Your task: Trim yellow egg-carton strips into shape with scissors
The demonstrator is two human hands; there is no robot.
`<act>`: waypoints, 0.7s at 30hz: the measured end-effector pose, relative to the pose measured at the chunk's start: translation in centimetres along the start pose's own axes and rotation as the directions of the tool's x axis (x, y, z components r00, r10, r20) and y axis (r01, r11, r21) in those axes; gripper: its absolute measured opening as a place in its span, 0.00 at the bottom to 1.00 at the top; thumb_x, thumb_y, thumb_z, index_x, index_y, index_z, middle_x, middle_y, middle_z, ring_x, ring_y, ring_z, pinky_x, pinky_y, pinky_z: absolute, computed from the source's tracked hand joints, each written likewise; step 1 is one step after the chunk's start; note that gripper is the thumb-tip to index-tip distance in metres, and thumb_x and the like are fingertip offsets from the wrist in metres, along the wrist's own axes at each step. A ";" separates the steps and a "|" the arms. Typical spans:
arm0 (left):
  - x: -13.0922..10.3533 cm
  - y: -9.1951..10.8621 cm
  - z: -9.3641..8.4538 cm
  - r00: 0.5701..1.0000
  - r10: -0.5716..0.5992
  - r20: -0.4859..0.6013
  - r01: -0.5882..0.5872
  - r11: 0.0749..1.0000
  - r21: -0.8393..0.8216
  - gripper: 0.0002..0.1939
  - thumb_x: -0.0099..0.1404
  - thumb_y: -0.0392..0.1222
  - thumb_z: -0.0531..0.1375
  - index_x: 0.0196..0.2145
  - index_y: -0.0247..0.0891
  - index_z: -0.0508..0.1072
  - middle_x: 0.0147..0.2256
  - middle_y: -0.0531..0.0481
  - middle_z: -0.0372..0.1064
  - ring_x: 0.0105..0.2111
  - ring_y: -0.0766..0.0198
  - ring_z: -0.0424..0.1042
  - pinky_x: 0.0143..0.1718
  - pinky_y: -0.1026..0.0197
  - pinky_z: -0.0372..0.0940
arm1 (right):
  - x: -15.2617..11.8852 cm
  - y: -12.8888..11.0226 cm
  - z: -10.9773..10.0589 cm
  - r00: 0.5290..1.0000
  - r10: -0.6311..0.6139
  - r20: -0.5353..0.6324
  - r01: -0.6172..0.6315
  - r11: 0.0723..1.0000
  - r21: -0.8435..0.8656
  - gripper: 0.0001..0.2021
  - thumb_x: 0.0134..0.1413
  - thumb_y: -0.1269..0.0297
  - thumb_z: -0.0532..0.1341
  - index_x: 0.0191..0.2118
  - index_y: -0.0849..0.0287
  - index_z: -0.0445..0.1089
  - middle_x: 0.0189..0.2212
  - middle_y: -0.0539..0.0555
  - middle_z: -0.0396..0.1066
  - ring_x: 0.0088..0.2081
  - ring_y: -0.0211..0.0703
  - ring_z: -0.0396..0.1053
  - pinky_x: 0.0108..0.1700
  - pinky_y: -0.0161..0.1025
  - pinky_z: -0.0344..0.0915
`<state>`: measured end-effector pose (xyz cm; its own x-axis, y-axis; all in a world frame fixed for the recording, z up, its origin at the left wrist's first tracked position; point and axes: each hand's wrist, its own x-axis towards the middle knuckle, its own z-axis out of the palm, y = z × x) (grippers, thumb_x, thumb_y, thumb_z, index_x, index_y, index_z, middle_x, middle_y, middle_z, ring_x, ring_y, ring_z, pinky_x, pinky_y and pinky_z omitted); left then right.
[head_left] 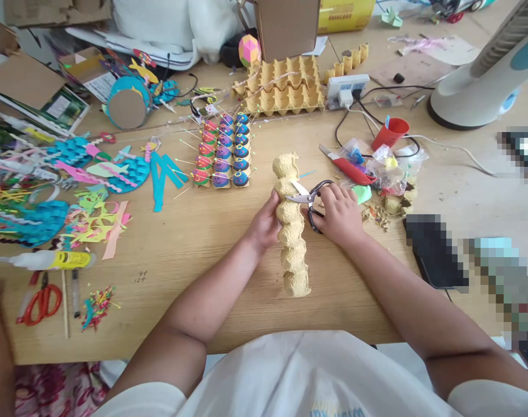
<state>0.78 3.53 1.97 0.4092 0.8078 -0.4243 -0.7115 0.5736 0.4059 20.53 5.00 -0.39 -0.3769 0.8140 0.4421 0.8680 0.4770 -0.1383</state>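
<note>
A yellow egg-carton strip [293,237] with several bumps is held up over the wooden table, running lengthwise away from me. My left hand [266,223] grips its left edge near the upper part, fingers partly hidden behind it. My right hand [339,214] has its fingers in the dark handles of a pair of scissors [309,200]. The scissor blades are parted and lie at the strip's upper part, one blade over its surface. Painted egg cups [222,153] in red, purple and blue, with pins sticking out, stand beyond my left hand.
Yellow egg trays [285,87], a power strip [348,87] and a fan [468,87] are at the back. A red cup [389,134], plastic bags and a phone [435,249] lie right. Paper crafts, a glue bottle [59,260] and orange-handled scissors [43,302] lie left.
</note>
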 end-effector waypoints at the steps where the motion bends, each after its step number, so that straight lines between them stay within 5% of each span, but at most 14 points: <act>1: 0.0 0.0 0.0 1.000 -0.001 0.004 0.001 1.000 -0.001 0.32 0.83 0.56 0.42 0.39 0.36 0.80 0.25 0.47 0.77 0.20 0.61 0.76 0.22 0.63 0.68 | 0.0 0.0 0.0 1.000 -0.002 0.000 0.002 1.000 -0.006 0.18 0.69 0.49 0.58 0.50 0.60 0.72 0.45 0.63 0.77 0.48 0.60 0.71 0.48 0.50 0.59; 7: 0.1 0.0 -0.5 0.999 0.009 0.051 -0.008 1.000 -0.012 0.33 0.83 0.56 0.41 0.38 0.36 0.80 0.25 0.48 0.77 0.21 0.62 0.77 0.24 0.64 0.69 | -0.1 0.1 0.3 1.000 0.002 -0.010 -0.002 1.000 0.020 0.22 0.67 0.47 0.61 0.54 0.60 0.71 0.46 0.64 0.77 0.51 0.62 0.71 0.49 0.51 0.60; 17: 0.2 -0.2 -0.7 0.997 0.031 0.072 -0.030 1.000 -0.005 0.29 0.82 0.58 0.48 0.40 0.37 0.81 0.27 0.49 0.77 0.23 0.64 0.76 0.28 0.63 0.69 | 0.3 0.3 -0.6 0.998 0.000 0.061 -0.005 0.997 0.082 0.19 0.63 0.44 0.65 0.45 0.56 0.73 0.38 0.59 0.78 0.42 0.56 0.72 0.44 0.47 0.58; 21: 0.2 -0.3 -0.7 0.991 0.088 0.104 -0.089 0.996 0.003 0.33 0.83 0.55 0.42 0.38 0.38 0.82 0.26 0.49 0.76 0.21 0.65 0.74 0.24 0.65 0.67 | 0.4 0.1 -1.1 0.996 -0.004 0.092 -0.004 0.996 0.085 0.17 0.63 0.45 0.65 0.41 0.56 0.73 0.36 0.59 0.79 0.40 0.56 0.73 0.42 0.46 0.56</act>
<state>0.68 3.42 1.21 0.4018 0.8651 -0.3002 -0.7435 0.4996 0.4446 20.83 5.01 0.73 -0.4087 0.8391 0.3589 0.8386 0.5004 -0.2151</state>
